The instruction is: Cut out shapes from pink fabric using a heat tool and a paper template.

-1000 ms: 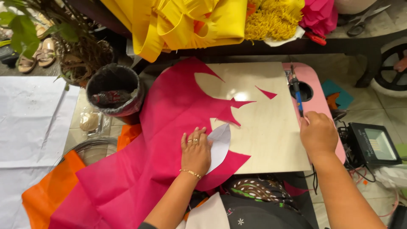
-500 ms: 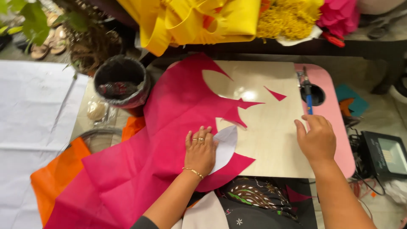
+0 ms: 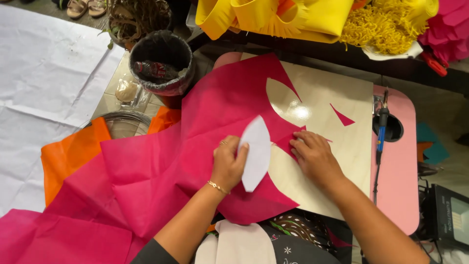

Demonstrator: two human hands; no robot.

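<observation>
the left hand (image 3: 228, 164) has lifted the white petal-shaped paper template (image 3: 256, 152) off the magenta fabric sheet (image 3: 195, 146), pinching its edge. the right hand (image 3: 315, 155) has moved in from the table edge, fingers together, flat on the fabric's cut edge over the wooden board (image 3: 332, 122).

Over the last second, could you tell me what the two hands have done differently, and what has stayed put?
The right hand left the blue-handled tool and came across to press the pink fabric. The left hand lifted the white leaf-shaped template from flat to raised at the fabric. The fabric, wooden board and tool stayed in place.
</observation>
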